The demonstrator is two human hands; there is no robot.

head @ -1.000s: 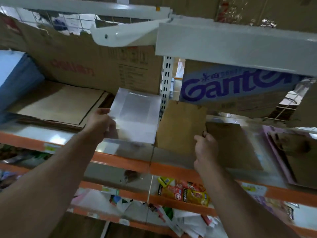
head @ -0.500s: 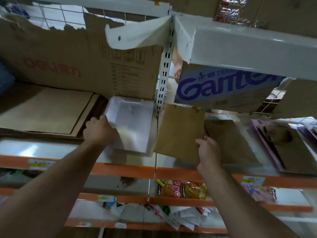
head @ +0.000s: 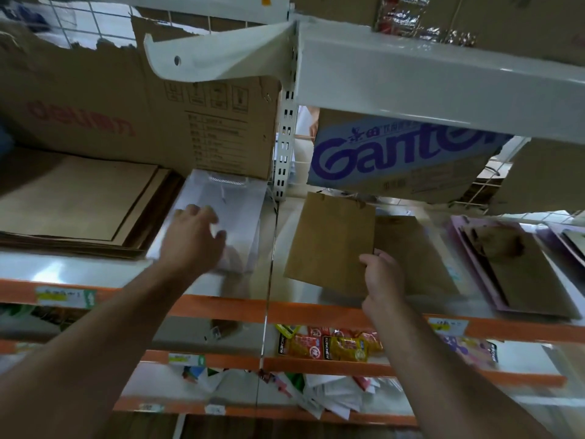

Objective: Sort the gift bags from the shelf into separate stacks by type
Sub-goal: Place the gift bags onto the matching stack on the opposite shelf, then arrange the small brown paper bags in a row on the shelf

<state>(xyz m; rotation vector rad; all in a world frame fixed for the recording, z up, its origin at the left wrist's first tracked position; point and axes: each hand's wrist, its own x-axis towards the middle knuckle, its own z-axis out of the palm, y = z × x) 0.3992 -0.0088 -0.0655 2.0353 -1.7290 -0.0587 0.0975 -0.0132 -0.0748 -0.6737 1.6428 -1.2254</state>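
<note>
Left fingers: the fingers of the left hand are spread and laid loosely on top of the white gift bag; nothing is gripped, though the hand is somewhat blurred.
Right fingers: the fingers of the right hand are curled at the near right edge of the brown gift bag, which is pinched with the thumb on its upper face.
White gift bag, place: it is laid flat on the shelf, left of the slotted upright, just beside the stack of large brown bags.
White gift bag, direction: the long axis is run from the shelf's front toward its back; the cord-handle end is turned to the back, against the cardboard box.
White gift bag, look: a glossy, pale, folded-flat face is seen, with a white cord at the far end.
Brown gift bag, place: it is held right of the upright, over the shelf; whether it touches the shelf cannot be told.
Brown gift bag, direction: the long axis is run front to back, leaning slightly; the twine-handle end is pointed back, toward the Ganten box.
Brown gift bag, look: plain matte kraft paper, folded flat, is shown.
Neighbours: a darker brown bag is overlapped along its left edge by the held bag; pink bags are laid further right.
Below: snack packets are seen on a lower shelf level.
</note>
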